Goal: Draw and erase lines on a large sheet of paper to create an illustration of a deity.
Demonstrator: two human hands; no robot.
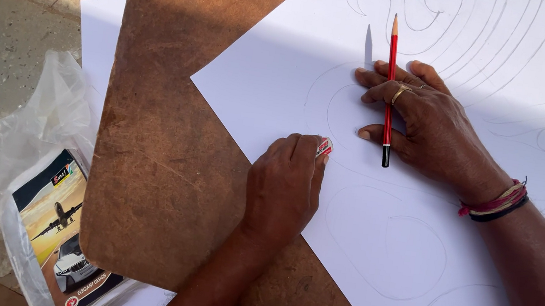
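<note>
The left hand [284,186] is curled tight around a small eraser [324,147], pinching it between thumb and fingers so only its white and red end pokes out, pressed down on the paper [280,91] near that sheet's left corner. The right hand [423,127] lies flat on the same sheet just beyond it, fingers spread and pressing the paper down, with a red pencil [390,84] tucked between the fingers; the pencil stands across the hand, sharpened tip pointing away from the person, dark end toward them. A ring sits on one finger, and thread bands [501,201] circle the right wrist. The paper carries faint curved pencil outlines and rests on a worn brown board [159,159]. To the left, on the concrete ground, lies a clear plastic bag [45,123] with a printed booklet [63,224] inside, showing a plane and a car
</note>
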